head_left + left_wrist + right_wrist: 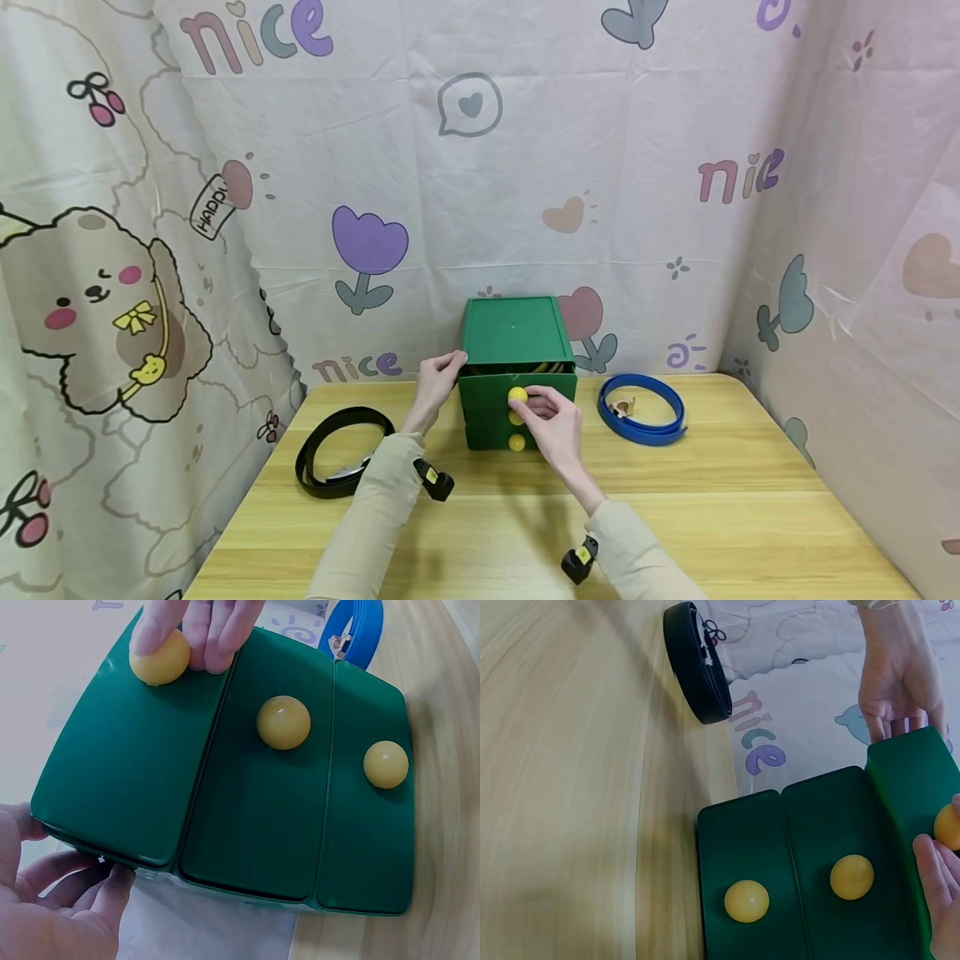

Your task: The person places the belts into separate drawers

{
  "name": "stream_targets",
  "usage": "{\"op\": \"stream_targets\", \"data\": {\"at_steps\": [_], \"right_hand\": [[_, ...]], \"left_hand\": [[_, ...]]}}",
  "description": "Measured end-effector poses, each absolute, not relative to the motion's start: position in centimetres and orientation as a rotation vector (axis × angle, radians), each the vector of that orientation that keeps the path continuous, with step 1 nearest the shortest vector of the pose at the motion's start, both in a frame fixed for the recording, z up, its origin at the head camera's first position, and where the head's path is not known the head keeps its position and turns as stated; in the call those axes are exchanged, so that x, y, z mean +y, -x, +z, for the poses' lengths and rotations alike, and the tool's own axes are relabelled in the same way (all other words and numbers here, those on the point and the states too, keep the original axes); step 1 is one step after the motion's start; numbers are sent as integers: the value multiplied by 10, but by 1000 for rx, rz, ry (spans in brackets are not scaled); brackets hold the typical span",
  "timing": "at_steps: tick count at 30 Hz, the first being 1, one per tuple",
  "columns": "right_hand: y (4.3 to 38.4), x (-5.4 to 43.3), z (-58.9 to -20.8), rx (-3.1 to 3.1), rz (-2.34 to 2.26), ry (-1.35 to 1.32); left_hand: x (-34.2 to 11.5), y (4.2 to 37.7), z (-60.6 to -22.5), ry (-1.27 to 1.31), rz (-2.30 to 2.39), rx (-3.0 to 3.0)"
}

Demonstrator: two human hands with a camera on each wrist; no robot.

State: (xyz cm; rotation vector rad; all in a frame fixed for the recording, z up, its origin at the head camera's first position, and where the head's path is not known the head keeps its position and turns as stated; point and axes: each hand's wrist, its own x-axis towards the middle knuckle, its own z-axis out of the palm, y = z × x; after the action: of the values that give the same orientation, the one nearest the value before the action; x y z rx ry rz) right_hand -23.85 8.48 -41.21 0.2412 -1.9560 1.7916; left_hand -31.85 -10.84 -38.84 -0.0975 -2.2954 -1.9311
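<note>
Left hand [437, 387]: bracing cabinet [515, 327], fingers unclenched
Right hand [555, 423]: pinching top knob [517, 394]
Top drawer [486, 389]: between hands, could be dragging cabinet if bracing is slipping

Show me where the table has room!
Bare table: in front of the blue belt, beside the right sleeve; some between that and left sleeve. Crowded: at the box, with left hand and right hand there, and between left sleeve and black belt.
</note>
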Motion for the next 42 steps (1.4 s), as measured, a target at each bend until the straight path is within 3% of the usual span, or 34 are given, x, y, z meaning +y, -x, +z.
{"op": "stream_targets", "data": {"at_steps": [30, 42], "right_hand": [[244, 83, -408, -1957, 1778, -222], [271, 86, -435, -1961, 1776, -155]], "left_hand": [[-109, 321, -388, 75, -1946, -2322], [-104, 291, -358, 124, -1932, -2339]]}}
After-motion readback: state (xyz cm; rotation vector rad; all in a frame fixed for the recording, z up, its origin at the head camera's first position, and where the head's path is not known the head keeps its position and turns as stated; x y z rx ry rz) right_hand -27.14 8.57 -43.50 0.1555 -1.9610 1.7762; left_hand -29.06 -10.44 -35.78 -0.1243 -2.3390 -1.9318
